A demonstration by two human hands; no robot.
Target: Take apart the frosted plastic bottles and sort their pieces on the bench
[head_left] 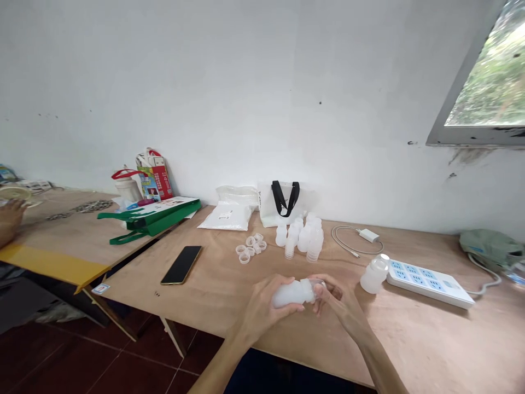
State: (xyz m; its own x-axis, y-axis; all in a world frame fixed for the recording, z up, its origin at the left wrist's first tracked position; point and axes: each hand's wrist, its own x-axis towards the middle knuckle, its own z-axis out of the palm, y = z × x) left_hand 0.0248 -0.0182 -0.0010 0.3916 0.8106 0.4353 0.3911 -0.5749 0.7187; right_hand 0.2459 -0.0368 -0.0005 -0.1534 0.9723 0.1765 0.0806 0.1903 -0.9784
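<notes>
You gripped a translucent white plastic bottle (293,293) in your clenched left hand (262,312), just above a bare plywood tabletop (410,339), while your right hand (338,301) grasped its neck end. A matching milky plastic bottle (373,278) stood just beside a white power strip (429,282); upright plastic bottles (305,238) and small round translucent rings (250,247) stood farther along.

Light plywood tabletop (410,342) holds a black rectangular smartphone (181,265), a cluster of translucent white plastic bottles (302,238) and small round translucent plastic caps (249,248). Also on it: a white plastic power strip (429,283), a white charger with looped cable (368,236), a white plastic-wrapped packet (227,216).
</notes>
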